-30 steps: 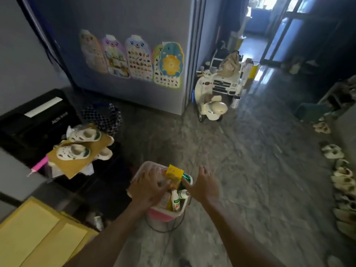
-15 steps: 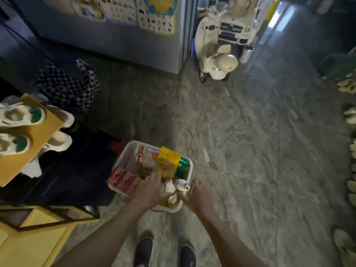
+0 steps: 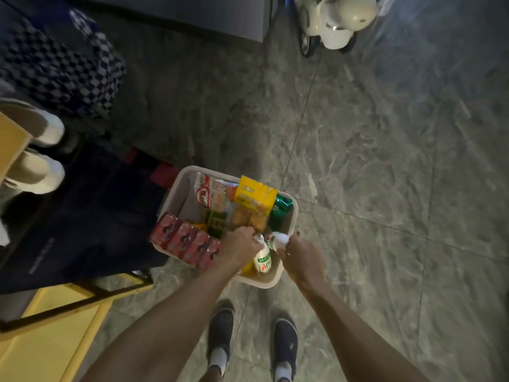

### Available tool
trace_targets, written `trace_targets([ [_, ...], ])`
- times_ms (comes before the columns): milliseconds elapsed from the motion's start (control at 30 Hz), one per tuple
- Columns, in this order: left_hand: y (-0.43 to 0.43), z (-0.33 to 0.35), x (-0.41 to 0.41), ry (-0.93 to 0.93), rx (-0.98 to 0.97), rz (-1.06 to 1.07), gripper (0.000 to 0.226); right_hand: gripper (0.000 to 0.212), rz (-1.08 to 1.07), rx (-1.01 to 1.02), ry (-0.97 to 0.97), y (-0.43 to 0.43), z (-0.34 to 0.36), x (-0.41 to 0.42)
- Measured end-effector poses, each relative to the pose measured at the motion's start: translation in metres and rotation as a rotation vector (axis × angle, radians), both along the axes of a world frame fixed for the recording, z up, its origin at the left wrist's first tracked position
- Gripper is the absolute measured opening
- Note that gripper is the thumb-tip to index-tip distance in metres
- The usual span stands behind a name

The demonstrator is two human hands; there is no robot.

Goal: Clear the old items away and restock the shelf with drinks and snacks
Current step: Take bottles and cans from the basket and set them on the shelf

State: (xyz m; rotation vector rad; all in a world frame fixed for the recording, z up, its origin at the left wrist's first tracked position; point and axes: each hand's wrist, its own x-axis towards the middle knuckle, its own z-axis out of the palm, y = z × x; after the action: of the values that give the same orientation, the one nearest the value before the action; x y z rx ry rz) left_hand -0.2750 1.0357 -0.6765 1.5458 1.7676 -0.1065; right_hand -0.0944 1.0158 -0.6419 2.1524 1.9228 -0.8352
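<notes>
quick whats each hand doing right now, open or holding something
Left hand: closed, fingers curled round the neck of the green-label bottle.
Right hand: closed, fingertips pinching the white bottle.

Floor (image 3: 385, 161): grey-green marbled tile, thin seams, dim light, sheen upper right.
Grey cabinet (image 3: 192, 15): top edge.
Cream toy scooter (image 3: 336, 20): beside its corner.
Checkered cloth (image 3: 55, 67): upper left.
White shoes (image 3: 35, 125): left edge.
Yellow shelf (image 3: 46, 340): lower left, dark frame.
</notes>
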Motion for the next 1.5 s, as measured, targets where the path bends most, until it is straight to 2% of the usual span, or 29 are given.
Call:
trace_targets([
  [167,-0.015,0.025,-0.001,0.028,0.085,0.0,0.032,0.029,0.019,0.011,-0.005,0.001,0.022,-0.004],
  [300,-0.023,0.073,-0.004,0.003,0.18,0.055,0.025,0.026,0.066,0.012,-0.022,0.003,0.071,-0.006],
  [533,-0.039,0.197,-0.022,-0.027,0.393,0.163,0.031,0.028,0.08,0.148,0.04,0.002,0.196,-0.002],
  [667,-0.065,0.274,-0.044,-0.025,0.519,0.255,0.037,0.024,0.189,0.207,0.077,-0.007,0.285,-0.014],
  [800,-0.093,0.347,-0.081,-0.057,0.558,0.335,0.044,0.03,0.324,0.301,0.108,-0.02,0.363,-0.042],
  [900,-0.121,0.397,-0.116,-0.099,0.581,0.35,0.049,0.027,0.469,0.384,0.12,-0.031,0.405,-0.072],
  [1067,-0.188,0.46,-0.182,-0.063,0.662,0.449,0.038,0.032,0.605,0.465,0.131,-0.06,0.456,-0.152],
  [1233,-0.268,0.487,-0.261,0.041,0.69,0.603,0.031,0.035,0.736,0.522,0.225,-0.109,0.479,-0.251],
  [1333,-0.319,0.496,-0.307,0.116,0.665,0.678,0.031,0.045,0.78,0.489,0.299,-0.144,0.48,-0.313],
  [1500,-0.403,0.49,-0.391,0.195,0.661,0.724,0.033,0.044,0.922,0.455,0.258,-0.206,0.48,-0.406],
])
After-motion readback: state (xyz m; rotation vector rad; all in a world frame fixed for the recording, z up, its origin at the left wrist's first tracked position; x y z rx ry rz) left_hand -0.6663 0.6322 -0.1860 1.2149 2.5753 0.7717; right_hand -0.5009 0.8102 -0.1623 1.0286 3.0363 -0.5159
